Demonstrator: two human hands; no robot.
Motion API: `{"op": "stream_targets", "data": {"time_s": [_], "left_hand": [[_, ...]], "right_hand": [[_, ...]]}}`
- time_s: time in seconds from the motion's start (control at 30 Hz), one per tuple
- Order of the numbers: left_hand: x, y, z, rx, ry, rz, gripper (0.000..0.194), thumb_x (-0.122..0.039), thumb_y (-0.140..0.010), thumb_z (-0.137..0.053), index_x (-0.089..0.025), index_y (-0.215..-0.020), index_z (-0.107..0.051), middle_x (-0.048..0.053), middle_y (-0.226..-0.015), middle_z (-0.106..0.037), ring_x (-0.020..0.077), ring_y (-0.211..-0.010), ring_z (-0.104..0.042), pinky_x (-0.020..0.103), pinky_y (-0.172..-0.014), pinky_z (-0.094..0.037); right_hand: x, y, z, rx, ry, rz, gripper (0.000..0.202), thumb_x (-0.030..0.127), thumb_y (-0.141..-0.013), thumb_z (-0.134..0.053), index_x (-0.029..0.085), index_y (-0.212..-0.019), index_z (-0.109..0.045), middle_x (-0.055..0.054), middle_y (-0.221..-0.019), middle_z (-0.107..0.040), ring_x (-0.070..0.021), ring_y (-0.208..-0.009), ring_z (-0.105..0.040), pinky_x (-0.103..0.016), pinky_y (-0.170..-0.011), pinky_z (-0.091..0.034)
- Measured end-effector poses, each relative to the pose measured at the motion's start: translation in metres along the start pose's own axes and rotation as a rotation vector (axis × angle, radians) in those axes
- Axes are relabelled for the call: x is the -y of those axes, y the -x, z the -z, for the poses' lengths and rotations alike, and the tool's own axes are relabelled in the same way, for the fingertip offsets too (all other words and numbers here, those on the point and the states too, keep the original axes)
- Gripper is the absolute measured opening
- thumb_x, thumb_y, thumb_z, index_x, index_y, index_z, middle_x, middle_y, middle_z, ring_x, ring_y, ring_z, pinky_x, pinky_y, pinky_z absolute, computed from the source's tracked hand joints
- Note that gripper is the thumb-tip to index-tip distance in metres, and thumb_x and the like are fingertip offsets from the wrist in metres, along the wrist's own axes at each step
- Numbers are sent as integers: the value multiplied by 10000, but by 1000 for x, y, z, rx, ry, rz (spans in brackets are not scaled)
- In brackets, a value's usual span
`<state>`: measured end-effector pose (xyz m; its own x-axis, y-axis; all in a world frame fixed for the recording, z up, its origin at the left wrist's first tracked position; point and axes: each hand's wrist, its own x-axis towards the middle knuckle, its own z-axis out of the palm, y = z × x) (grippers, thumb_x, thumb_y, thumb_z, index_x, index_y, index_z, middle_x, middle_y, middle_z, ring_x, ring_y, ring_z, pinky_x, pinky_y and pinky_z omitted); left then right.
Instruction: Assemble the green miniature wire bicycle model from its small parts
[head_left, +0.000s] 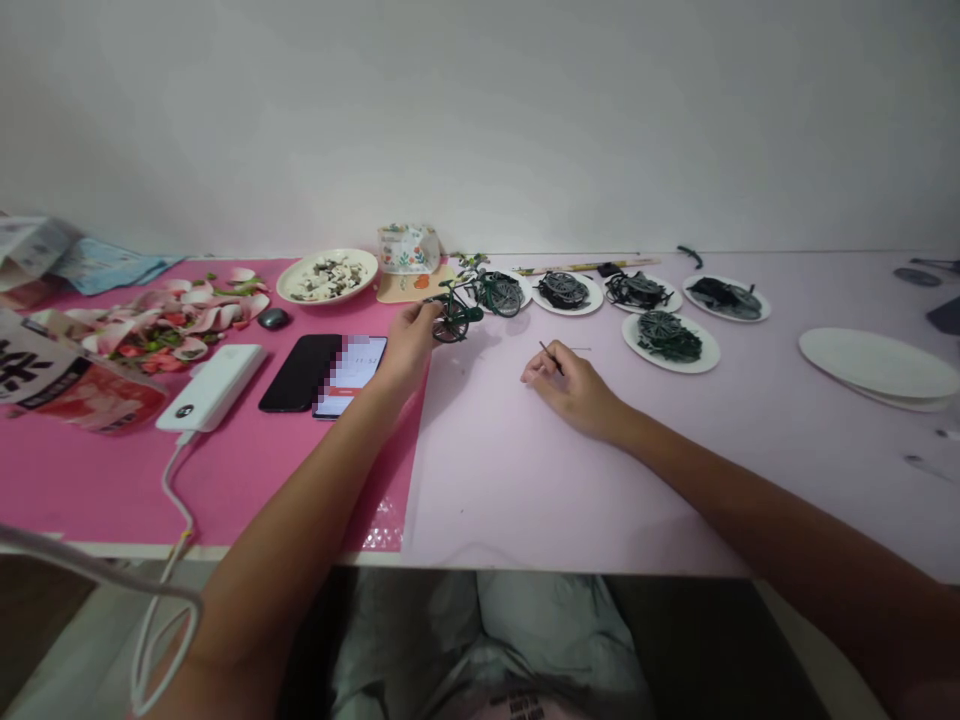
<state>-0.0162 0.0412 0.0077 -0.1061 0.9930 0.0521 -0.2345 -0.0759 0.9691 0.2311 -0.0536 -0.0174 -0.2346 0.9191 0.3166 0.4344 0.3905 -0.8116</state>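
Note:
A small dark-green model bicycle (474, 313) is held up by one of its wheels in the fingers of my left hand (411, 342). My right hand (576, 390) is closed in a pinch near the middle of the pale pink table. From between its thumb and forefinger sticks a thin dark stick (548, 351); its kind is too small to tell. A fine dark pin (579, 349) lies just beyond the knuckles. Behind the hands stand white plates of bicycle parts: grey wheels (564, 288), black pieces (637, 291) and green frames (667, 336).
Two black phones, one dark (300, 374) and one lit (352, 376), lie left of my left arm. Beside them are a white power bank (214, 388) with its cable, a red-and-white bag (82, 380) and a bowl (328, 277). Stacked white plates (877, 362) lie at the right.

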Motion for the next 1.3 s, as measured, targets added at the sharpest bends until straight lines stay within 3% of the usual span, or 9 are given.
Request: {"op": "stream_targets", "data": {"time_s": [0.13, 0.23, 0.4, 0.53, 0.63, 0.77, 0.87, 1.07, 1.3], "left_hand": [[0, 1, -1, 12, 56, 90, 77, -190, -842, -677, -121, -852, -708, 82, -865, -770, 164, -720, -727, 300, -748, -629], [2, 3, -3, 28, 125, 177, 63, -133, -825, -666, -117, -869, -708, 95, -879, -779, 171, -761, -746, 298, -788, -641], [7, 11, -7, 126, 215, 276, 55, -132, -840, -698, -128, -892, -718, 116, -987, -796, 192, -856, -769, 313, -874, -653], [10, 19, -12, 177, 204, 325, 48, -138, -839, -720, -145, -885, -728, 125, -1055, -800, 199, -877, -762, 302, -868, -640], [12, 25, -17, 205, 213, 352, 164, -108, -806, -727, -152, -964, -735, 113, -1080, -801, 200, -896, -756, 304, -870, -633], [11, 32, -22, 299, 232, 357, 278, -88, -777, -730, -137, -1051, -741, 111, -1128, -795, 198, -926, -749, 313, -870, -639], [9, 37, -23, 368, 255, 351, 226, -94, -782, -739, -143, -1003, -749, 116, -1153, -792, 212, -963, -753, 341, -905, -650], [6, 43, -26, 452, 271, 365, 209, -134, -795, -789, -169, -995, -738, 140, -1241, -782, 283, -1099, -768, 455, -1017, -647], [11, 45, -30, 395, 294, 364, 235, -75, -704, -803, -175, -852, -649, 103, -1046, -804, 242, -964, -785, 438, -1026, -633]], "right_hand": [[-12, -12, 22, -46, 397, 99, 166, 249, -950, -608, 273, -889, -455, -88, -1018, -706, -291, -969, -640, -439, -883, -489], [-28, -24, 50, -130, 619, 45, 131, 186, -940, -595, 257, -909, -490, -122, -989, -688, -320, -974, -618, -452, -856, -470], [-51, -31, 76, -96, 777, -97, 184, 139, -874, -661, 249, -879, -514, -102, -913, -658, -306, -908, -597, -423, -795, -453], [-58, -28, 72, -55, 774, -142, 164, 102, -892, -593, 245, -897, -514, -97, -893, -622, -278, -853, -577, -396, -765, -457], [-57, -26, 67, -31, 801, -157, 133, 117, -928, -526, 244, -915, -487, -108, -906, -594, -277, -823, -558, -393, -736, -448], [-54, -25, 63, -15, 768, -75, 69, 195, -965, -482, 250, -936, -453, -116, -912, -589, -303, -874, -560, -415, -762, -453], [-49, -24, 58, -64, 615, -22, 66, 250, -953, -505, 259, -956, -439, -90, -926, -607, -281, -866, -578, -409, -773, -469], [-34, -21, 38, -140, 225, -30, 266, 349, -922, -628, 282, -924, -371, -15, -911, -632, -179, -716, -553, -348, -700, -485], [-29, -20, 35, -87, 242, -3, 322, 304, -827, -681, 289, -881, -364, -8, -856, -639, -203, -782, -582, -373, -774, -507]]}}
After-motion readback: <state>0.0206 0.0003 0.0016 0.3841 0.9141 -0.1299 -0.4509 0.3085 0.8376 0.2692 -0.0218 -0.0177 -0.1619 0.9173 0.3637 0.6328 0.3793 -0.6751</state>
